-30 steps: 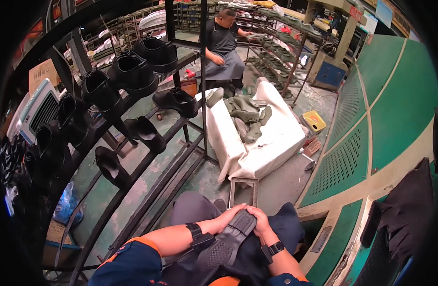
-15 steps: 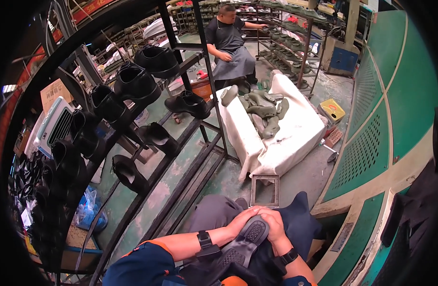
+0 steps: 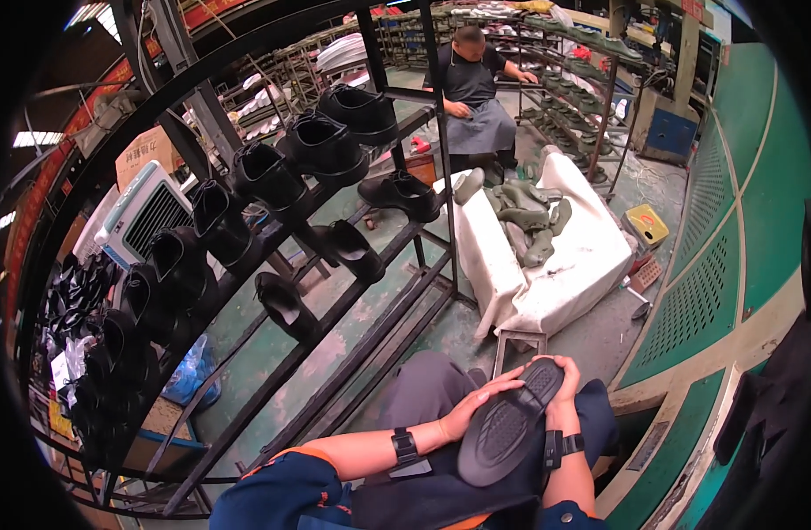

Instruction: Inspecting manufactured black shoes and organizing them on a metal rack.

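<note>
A black shoe (image 3: 497, 443) lies sole up over my lap, its patterned bottom facing me. The heel end points away and the broad toe end comes toward my body. My left hand (image 3: 478, 408) rests along the left side, with its fingers stretched over the sole near the heel. Around the heel's right and far side my right hand (image 3: 562, 382) is wrapped, gripping it. The shoe's upper is hidden underneath.
At left a black metal rack (image 3: 286, 375) holds several black shoes (image 3: 326, 146). Ahead stands a white-draped bin (image 3: 560, 305) of green shoe lasts (image 3: 536, 247), with a small metal frame (image 3: 522, 343) before it. A co-worker (image 3: 476, 93) sits beyond; green panels (image 3: 688, 305) line the right.
The shoe has turned so its whole sole shows, toe end toward me. My left hand has shifted from the heel end to the left side. My view has swung left.
</note>
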Action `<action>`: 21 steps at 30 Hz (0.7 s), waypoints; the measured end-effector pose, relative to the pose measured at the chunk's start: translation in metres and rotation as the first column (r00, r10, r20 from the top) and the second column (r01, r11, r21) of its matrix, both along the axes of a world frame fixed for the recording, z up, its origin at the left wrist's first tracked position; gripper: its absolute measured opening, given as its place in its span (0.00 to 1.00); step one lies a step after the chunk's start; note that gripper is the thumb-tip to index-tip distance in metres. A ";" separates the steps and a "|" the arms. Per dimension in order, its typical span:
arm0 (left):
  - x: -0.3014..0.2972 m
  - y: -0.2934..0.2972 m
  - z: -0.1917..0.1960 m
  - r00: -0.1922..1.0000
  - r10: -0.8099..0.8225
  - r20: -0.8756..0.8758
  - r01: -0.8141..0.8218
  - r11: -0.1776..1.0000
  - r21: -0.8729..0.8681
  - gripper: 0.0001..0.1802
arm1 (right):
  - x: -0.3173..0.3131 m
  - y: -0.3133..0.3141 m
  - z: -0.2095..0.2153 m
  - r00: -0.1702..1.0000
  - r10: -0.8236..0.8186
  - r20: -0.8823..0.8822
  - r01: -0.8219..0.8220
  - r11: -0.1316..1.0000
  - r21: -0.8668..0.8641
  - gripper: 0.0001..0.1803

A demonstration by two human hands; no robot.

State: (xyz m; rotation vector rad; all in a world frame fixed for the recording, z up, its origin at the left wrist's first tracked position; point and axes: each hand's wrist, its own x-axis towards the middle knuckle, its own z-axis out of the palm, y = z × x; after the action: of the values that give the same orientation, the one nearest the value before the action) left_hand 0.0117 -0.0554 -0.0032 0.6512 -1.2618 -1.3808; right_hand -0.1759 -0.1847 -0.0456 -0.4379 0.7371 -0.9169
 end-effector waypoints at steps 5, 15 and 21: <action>-0.022 0.001 -0.008 0.966 0.163 -0.199 -0.165 0.986 0.006 0.45 | 0.009 0.018 -0.009 0.995 -0.074 -0.062 0.076 0.996 0.038 0.29; -0.031 0.015 0.003 0.946 0.291 -0.146 -0.309 0.943 -0.123 0.43 | 0.018 0.032 0.024 0.974 -0.157 -0.162 0.152 0.987 -0.043 0.26; -0.013 0.031 0.025 0.955 0.285 0.078 -0.269 0.947 -0.174 0.44 | 0.016 0.048 0.046 0.969 -0.233 -0.083 0.229 0.972 -0.053 0.25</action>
State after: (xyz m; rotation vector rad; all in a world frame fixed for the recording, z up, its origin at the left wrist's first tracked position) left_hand -0.0016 -0.0248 0.0214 0.7627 -1.2926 -1.0132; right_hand -0.1595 -0.1368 0.0005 -0.4382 0.8637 -1.1395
